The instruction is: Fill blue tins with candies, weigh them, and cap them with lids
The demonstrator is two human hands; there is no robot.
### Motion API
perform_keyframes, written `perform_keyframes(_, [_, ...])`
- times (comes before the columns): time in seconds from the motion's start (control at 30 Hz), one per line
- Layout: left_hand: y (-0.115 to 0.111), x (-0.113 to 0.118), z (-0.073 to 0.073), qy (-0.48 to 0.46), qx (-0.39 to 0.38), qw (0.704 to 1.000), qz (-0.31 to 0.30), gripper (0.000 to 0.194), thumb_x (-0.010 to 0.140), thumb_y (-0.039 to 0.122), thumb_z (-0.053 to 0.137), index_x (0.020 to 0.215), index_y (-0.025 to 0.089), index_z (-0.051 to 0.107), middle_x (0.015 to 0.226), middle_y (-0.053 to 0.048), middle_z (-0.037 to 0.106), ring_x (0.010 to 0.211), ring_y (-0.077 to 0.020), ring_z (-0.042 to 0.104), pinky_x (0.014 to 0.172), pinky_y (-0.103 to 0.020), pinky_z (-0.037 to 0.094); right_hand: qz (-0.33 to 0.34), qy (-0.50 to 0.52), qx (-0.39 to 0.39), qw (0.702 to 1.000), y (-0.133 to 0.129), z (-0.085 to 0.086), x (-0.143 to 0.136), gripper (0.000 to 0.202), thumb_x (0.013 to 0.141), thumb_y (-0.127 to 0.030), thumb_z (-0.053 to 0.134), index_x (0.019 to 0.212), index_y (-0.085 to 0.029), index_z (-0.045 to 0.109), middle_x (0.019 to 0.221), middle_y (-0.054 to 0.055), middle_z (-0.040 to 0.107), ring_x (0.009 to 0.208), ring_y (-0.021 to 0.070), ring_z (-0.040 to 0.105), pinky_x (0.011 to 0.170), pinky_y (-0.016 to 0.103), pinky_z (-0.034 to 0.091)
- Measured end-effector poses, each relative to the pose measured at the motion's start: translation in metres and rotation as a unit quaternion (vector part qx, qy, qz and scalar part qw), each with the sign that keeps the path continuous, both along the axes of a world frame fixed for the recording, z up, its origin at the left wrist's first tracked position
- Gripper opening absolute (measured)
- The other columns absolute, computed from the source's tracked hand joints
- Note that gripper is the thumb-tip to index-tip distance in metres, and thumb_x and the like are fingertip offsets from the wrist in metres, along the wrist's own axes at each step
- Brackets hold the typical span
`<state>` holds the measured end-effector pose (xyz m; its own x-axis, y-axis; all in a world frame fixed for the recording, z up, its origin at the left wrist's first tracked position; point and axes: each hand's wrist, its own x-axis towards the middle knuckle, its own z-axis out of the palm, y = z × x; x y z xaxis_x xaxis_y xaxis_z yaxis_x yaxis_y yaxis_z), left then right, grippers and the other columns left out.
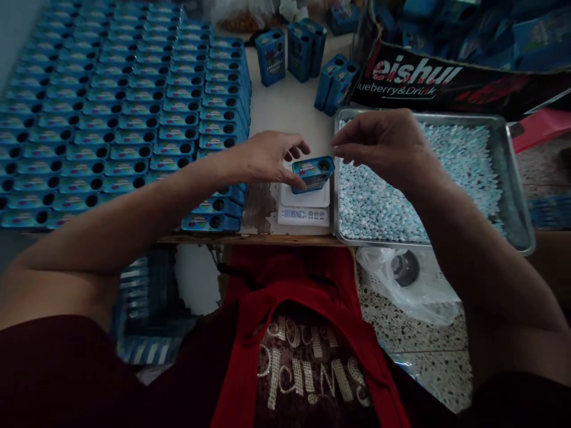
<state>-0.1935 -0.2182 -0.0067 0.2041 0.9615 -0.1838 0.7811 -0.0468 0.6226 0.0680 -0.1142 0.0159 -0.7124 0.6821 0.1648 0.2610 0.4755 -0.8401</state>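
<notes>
A blue tin (313, 172) with a round dark opening at its right end stands on a small white digital scale (305, 215), whose display is lit with digits. My left hand (274, 157) is at the tin's left end, fingers apart, the thumb overlapping its near corner; whether it presses there is unclear. Just right of the opening, my right hand (383, 139) hangs over the tray's left edge, fingertips pinched together. Anything inside that pinch is hidden. Small white and pale-blue candies (379, 208) fill much of the metal tray (520, 202) below it.
Rows of similar blue tins (116, 113) cover the left of the table. Several upright tins (271, 59) stand behind the scale. A black printed carton (414, 77) holding more tins is at back right, beside a red-pink scoop-like piece (542, 128). A plastic bag (414, 291) lies below the tray.
</notes>
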Motion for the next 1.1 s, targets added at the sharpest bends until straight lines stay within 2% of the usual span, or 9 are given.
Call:
perform_keyframes(0.1, [0.0,0.017,-0.016,0.004,0.022,0.999,0.028,0.067,0.073,0.053,0.101,0.13,0.025,0.078,0.131,-0.007,0.085,0.125,-0.0365,0.079,0.105,-0.041,0.061,-0.048,-0.044,0.078,0.995,0.01,-0.01,0.015,0.011,0.091,-0.018,0.087,0.098,-0.026,0.088,0.091,0.006,0.081,0.093,0.0279,0.076,0.091,0.048,0.065])
perform_keyframes(0.2, [0.0,0.028,-0.031,-0.013,0.064,0.995,0.082,0.05,0.078,0.046,0.098,0.118,0.023,0.079,0.12,-0.007,0.086,0.113,-0.033,0.08,0.097,-0.041,0.061,-0.092,-0.102,0.144,0.98,0.024,-0.029,0.037,0.013,0.09,-0.019,0.087,0.099,-0.028,0.086,0.117,0.011,0.083,0.126,0.0378,0.076,0.117,0.06,0.061])
perform_keyframes(0.27, [0.001,0.031,-0.036,-0.03,0.102,0.988,0.109,0.042,0.082,0.042,0.096,0.116,0.024,0.08,0.115,-0.006,0.086,0.105,-0.0306,0.08,0.094,-0.042,0.062,-0.115,-0.119,0.135,0.977,0.033,-0.043,0.048,0.015,0.088,-0.022,0.09,0.101,-0.027,0.086,0.129,0.012,0.081,0.133,0.0397,0.074,0.12,0.063,0.059])
perform_keyframes(0.43, [0.013,0.032,-0.027,0.025,0.262,0.963,0.055,0.026,0.097,0.032,0.085,0.122,0.031,0.084,0.123,-0.008,0.085,0.121,-0.0367,0.077,0.108,-0.055,0.063,-0.167,0.01,-0.093,0.981,0.043,-0.066,0.034,0.032,0.097,-0.054,0.093,0.102,-0.025,0.08,0.102,0.006,0.079,0.098,0.0243,0.077,0.091,0.043,0.067])
perform_keyframes(0.63, [0.04,0.035,-0.031,0.131,0.353,0.927,0.002,0.024,0.106,0.03,0.076,0.129,0.032,0.082,0.123,-0.012,0.083,0.121,-0.0402,0.074,0.113,-0.064,0.059,-0.134,0.155,-0.427,0.881,0.031,-0.074,-0.009,0.069,0.097,-0.095,0.079,0.095,-0.027,0.064,0.072,0.001,0.07,0.066,0.0188,0.07,0.057,0.029,0.057])
perform_keyframes(0.77, [0.06,0.035,-0.046,0.131,0.342,0.93,0.027,0.025,0.099,0.029,0.082,0.125,0.029,0.08,0.116,-0.011,0.08,0.118,-0.0393,0.075,0.107,-0.058,0.062,-0.119,0.16,-0.513,0.835,0.021,-0.08,-0.012,0.067,0.104,-0.091,0.071,0.092,-0.026,0.064,0.076,0.004,0.074,0.058,0.0155,0.06,0.049,0.027,0.048])
perform_keyframes(0.9, [0.067,0.04,-0.052,0.088,0.31,0.944,0.066,0.028,0.096,0.027,0.085,0.122,0.03,0.076,0.118,-0.007,0.082,0.118,-0.0352,0.076,0.109,-0.055,0.063,-0.136,0.168,-0.56,0.8,0.025,-0.084,-0.005,0.047,0.115,-0.065,0.071,0.092,-0.024,0.067,0.078,0.004,0.074,0.06,0.0142,0.057,0.053,0.026,0.046])
perform_keyframes(1.0, [0.072,0.038,-0.054,0.038,0.269,0.956,0.114,0.034,0.096,0.032,0.087,0.126,0.03,0.072,0.125,-0.007,0.082,0.115,-0.0323,0.077,0.099,-0.05,0.066,-0.15,0.151,-0.502,0.838,0.033,-0.083,0.009,0.02,0.106,-0.041,0.075,0.1,-0.022,0.074,0.088,0.005,0.079,0.071,0.0171,0.067,0.068,0.028,0.055])
perform_keyframes(1.1, [0.089,0.013,-0.051,0.005,0.232,0.957,0.175,0.041,0.097,0.036,0.087,0.132,0.029,0.068,0.126,-0.008,0.082,0.113,-0.0306,0.078,0.094,-0.049,0.067,-0.201,0.095,-0.198,0.955,0.043,-0.084,0.029,0.018,0.097,-0.041,0.078,0.107,-0.025,0.081,0.111,0.009,0.087,0.108,0.0294,0.078,0.102,0.044,0.062])
